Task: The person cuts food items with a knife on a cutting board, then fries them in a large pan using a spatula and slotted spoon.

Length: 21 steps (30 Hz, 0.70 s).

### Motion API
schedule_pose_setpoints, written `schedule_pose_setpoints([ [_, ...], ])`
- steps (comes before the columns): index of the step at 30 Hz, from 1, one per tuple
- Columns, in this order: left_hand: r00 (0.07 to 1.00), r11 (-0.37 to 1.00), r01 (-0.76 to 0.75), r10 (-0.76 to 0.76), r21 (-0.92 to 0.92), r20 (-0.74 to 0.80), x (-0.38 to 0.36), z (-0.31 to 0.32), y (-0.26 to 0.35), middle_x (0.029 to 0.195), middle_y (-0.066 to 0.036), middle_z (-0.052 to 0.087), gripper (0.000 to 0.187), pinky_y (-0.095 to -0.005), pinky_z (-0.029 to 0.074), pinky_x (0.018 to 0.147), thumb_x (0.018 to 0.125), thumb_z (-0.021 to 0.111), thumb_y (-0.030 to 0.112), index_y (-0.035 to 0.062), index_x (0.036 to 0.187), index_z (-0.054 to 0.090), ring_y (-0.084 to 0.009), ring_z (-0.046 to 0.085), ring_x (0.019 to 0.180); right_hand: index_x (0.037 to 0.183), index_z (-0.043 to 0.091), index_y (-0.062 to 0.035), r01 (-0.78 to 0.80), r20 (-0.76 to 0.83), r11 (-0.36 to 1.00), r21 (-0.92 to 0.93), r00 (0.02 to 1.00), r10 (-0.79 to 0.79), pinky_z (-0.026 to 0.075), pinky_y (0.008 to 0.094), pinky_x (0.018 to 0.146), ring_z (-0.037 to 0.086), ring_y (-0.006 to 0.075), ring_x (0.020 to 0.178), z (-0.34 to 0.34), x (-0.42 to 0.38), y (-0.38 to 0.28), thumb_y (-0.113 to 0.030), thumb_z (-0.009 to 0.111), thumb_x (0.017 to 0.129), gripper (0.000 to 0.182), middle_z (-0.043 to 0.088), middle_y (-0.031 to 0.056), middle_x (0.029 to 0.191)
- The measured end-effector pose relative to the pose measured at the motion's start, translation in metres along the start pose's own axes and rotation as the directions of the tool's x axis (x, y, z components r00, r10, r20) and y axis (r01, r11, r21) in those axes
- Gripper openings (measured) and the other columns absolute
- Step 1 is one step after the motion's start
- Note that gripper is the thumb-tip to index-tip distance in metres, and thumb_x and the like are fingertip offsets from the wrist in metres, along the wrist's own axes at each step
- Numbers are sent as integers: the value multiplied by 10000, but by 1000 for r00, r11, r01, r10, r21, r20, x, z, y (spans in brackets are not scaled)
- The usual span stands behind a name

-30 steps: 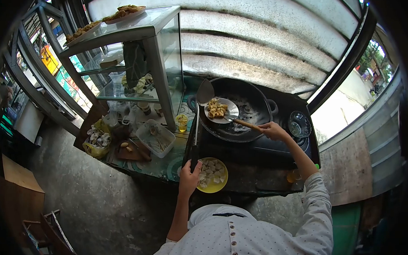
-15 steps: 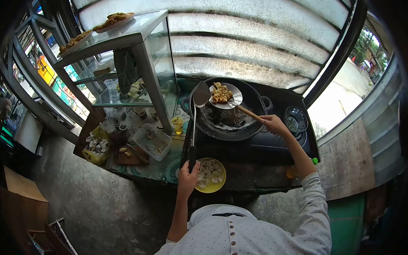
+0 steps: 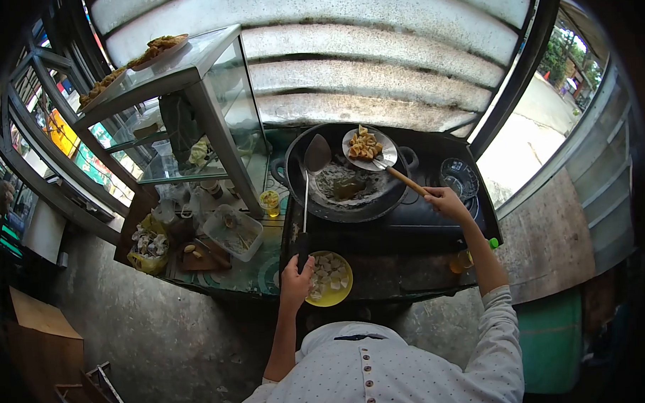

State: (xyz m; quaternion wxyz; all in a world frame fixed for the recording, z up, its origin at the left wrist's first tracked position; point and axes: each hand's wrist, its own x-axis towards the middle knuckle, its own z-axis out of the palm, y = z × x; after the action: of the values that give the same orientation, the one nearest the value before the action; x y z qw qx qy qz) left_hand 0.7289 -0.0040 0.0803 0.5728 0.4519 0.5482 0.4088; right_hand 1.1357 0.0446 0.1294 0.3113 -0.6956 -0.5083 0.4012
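My left hand (image 3: 295, 282) is closed round the black handle of a spatula (image 3: 317, 153), whose dark blade rests over the left side of the wok (image 3: 351, 216). In my right hand (image 3: 447, 203) is the wooden handle of a skimmer (image 3: 388, 155). Golden-brown fried pieces (image 3: 364, 143) lie heaped on its round head, which is above the right part of the wok. Bubbly oil (image 3: 345, 186) shows at the wok's bottom. Just beyond my left wrist, a yellow plate (image 3: 334, 296) holds pale, uncooked-looking pieces (image 3: 329, 271).
A glass display case (image 3: 223, 112) stands left, with plates of fried food (image 3: 159, 51) on top. Nearby are a clear plastic tub (image 3: 233, 233), a cup of yellow liquid (image 3: 270, 202) and a cutting board (image 3: 200, 257). Rightward sit a glass bowl (image 3: 460, 179) and a green-capped bottle (image 3: 461, 260).
The skimmer with the fried pieces has shifted right, away from the spatula blade. More oil shows in the wok. My view has turned slightly, and both hands keep their holds.
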Motion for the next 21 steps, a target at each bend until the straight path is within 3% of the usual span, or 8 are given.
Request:
schedule_pose_setpoints([
  [5,999,1000,4,-5,11,40,-6,2,6,569,49,401,215,-189,239,312,874,573,246,56,841,476,-10,353,378,1172,570,-64,42,-12,997,-63,999,-43,313,189,407,380,30,453,4,-3,16,-211,614,828,377,431,-54,579],
  [7,998,1000,-9,8,21,54,-7,1,5,567,53,399,203,-189,240,313,875,571,238,64,831,476,-11,353,378,1176,567,-67,128,-18,982,-141,991,-132,314,189,402,379,30,449,6,-4,18,-205,608,830,376,426,-56,581],
  [9,999,995,12,-16,104,42,-8,-1,3,602,-16,512,318,-241,345,394,864,578,292,-21,885,526,-64,443,439,1141,589,-65,78,-33,988,-131,996,-83,345,210,433,405,40,469,4,-17,4,-203,615,811,358,467,-32,596],
  [10,999,995,12,-16,104,42,-8,-2,0,602,-16,512,318,-241,345,394,864,578,292,-21,885,526,-64,443,439,1105,611,-64,25,-46,992,-122,998,-31,375,230,464,431,50,488,3,-24,-4,-201,621,792,342,508,-9,610],
  [19,999,957,-38,36,286,13,-12,-7,1,618,-51,539,274,-275,399,460,842,594,258,-8,899,559,-116,496,477,1128,587,-54,47,-36,999,-1,998,-47,344,209,417,409,48,453,-1,-12,28,-242,629,810,371,467,-29,579],
  [21,940,815,-263,338,516,-54,-10,-8,-5,653,-104,573,305,-316,432,523,807,622,233,-31,950,571,-199,548,536,1135,581,-54,11,-27,999,49,1000,-10,334,196,408,406,42,451,-1,-16,24,-246,629,811,379,458,-33,576],
])
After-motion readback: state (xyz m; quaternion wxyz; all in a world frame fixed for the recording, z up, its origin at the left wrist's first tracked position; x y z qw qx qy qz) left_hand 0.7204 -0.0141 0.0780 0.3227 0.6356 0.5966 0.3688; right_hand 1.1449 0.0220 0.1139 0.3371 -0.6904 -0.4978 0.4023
